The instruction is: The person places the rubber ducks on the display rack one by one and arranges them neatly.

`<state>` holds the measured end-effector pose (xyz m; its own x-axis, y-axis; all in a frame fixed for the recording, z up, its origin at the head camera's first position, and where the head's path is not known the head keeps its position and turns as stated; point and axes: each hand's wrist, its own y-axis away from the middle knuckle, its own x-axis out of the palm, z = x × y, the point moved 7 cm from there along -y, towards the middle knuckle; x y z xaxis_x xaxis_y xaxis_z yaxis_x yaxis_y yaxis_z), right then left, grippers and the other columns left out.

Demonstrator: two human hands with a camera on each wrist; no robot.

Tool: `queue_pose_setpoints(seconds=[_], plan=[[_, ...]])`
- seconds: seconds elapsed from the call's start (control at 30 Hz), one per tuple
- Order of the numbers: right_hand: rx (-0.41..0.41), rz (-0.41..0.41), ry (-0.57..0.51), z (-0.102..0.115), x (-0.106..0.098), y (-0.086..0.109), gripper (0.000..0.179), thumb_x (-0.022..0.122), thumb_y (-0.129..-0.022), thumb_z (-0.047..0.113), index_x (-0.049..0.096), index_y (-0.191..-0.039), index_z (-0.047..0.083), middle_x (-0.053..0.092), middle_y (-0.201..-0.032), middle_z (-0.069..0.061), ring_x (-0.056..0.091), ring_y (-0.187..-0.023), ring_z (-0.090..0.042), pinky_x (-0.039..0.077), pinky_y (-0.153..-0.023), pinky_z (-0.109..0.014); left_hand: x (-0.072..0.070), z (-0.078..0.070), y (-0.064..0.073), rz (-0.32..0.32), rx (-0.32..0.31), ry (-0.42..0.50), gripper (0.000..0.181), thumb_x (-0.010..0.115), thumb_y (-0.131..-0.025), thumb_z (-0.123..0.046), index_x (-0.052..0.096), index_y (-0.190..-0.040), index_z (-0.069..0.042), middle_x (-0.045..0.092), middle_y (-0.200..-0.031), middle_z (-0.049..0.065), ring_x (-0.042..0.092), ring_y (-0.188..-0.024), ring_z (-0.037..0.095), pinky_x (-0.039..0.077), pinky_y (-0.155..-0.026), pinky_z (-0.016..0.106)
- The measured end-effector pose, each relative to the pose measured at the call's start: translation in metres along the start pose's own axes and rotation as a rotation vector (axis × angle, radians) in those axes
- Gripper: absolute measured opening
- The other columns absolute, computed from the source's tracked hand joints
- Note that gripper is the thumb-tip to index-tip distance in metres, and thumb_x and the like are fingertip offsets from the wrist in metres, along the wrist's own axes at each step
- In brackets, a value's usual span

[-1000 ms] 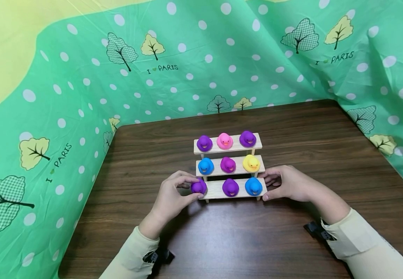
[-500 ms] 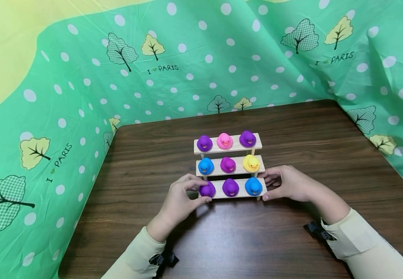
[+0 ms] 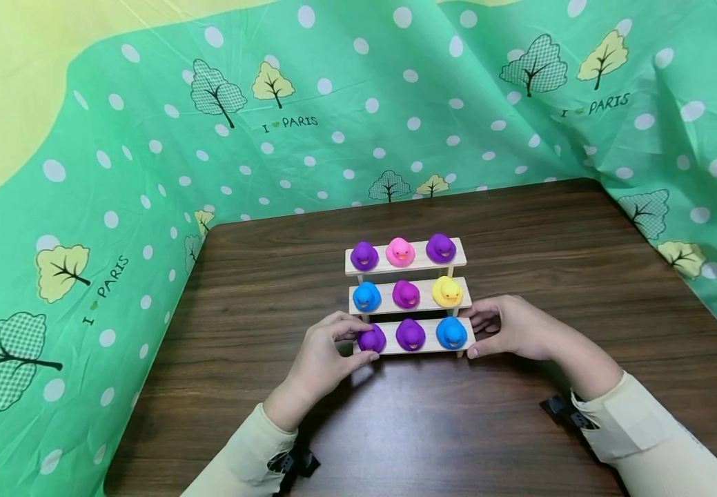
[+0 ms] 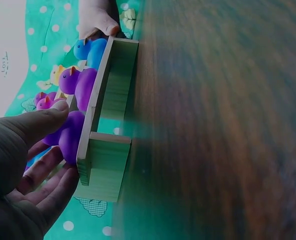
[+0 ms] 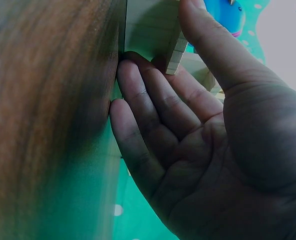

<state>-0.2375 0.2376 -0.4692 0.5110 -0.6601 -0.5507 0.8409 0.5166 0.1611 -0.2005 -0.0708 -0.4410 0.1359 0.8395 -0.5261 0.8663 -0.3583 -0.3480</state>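
Observation:
A light wooden three-step display stand (image 3: 389,338) bears small rubber ducks in rows. My left hand (image 3: 321,355) pinches a purple duck (image 3: 371,339) at the left end of the lowest step, its thumb in front and fingers behind. On that same step sit another purple duck (image 3: 410,335) and a blue duck (image 3: 451,333). At the step's right end, my right hand (image 3: 513,328) holds the stand, thumb at the front corner and fingers behind. In the right wrist view, the board's end (image 5: 175,57) lies between thumb and fingers.
The middle step carries a blue duck (image 3: 366,297), a magenta duck (image 3: 406,294) and a yellow duck (image 3: 447,292). Above them are two purple ducks and a pink duck (image 3: 400,252). A green dotted cloth (image 3: 346,103) hangs around the dark wooden table (image 3: 259,276).
My left hand has moved right, bringing its purple duck from beyond the lowest step's left edge onto that step. The right hand and the stand have stayed in place.

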Motion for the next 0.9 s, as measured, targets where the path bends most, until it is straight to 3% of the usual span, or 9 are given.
queue_pose_setpoints(seconds=[0.47,0.63,0.73,0.9], plan=[[0.014,-0.002,0.043,-0.004,0.001,-0.002,0.058,0.097,-0.076,0.034,0.072,-0.123,0.009,0.075,-0.107,0.002,0.070,-0.102,-0.017,0.062,-0.090,-0.035,0.000,0.003,0.002,0.008,-0.025,-0.012,0.047,0.098,-0.074,-0.012,0.078,-0.116,-0.010,0.069,-0.115,-0.006,0.070,-0.103,0.012,0.061,-0.090,0.027],[0.006,0.011,0.028,-0.003,0.001,-0.001,0.062,0.096,-0.077,0.033,0.070,-0.126,0.007,0.075,-0.109,0.000,0.070,-0.104,-0.018,0.061,-0.091,-0.036,-0.001,0.004,0.004,0.012,-0.022,0.008,0.052,0.098,-0.074,-0.010,0.076,-0.120,-0.007,0.069,-0.118,-0.002,0.071,-0.107,0.016,0.061,-0.092,0.029],[0.005,0.029,0.012,-0.003,0.000,0.002,0.066,0.096,-0.078,0.031,0.067,-0.131,0.003,0.075,-0.113,-0.002,0.070,-0.108,-0.021,0.060,-0.094,-0.041,-0.006,0.001,0.005,0.005,-0.005,0.019,0.054,0.098,-0.073,-0.011,0.075,-0.122,-0.006,0.070,-0.119,0.002,0.072,-0.106,0.023,0.061,-0.092,0.033],[0.024,0.066,0.016,-0.006,-0.001,0.007,0.077,0.094,-0.080,0.031,0.059,-0.142,0.000,0.072,-0.120,-0.005,0.068,-0.115,-0.026,0.057,-0.100,-0.046,-0.024,-0.004,0.005,-0.028,0.042,-0.063,0.050,0.098,-0.076,-0.021,0.076,-0.119,-0.010,0.070,-0.112,0.001,0.071,-0.103,0.025,0.061,-0.092,0.035]])
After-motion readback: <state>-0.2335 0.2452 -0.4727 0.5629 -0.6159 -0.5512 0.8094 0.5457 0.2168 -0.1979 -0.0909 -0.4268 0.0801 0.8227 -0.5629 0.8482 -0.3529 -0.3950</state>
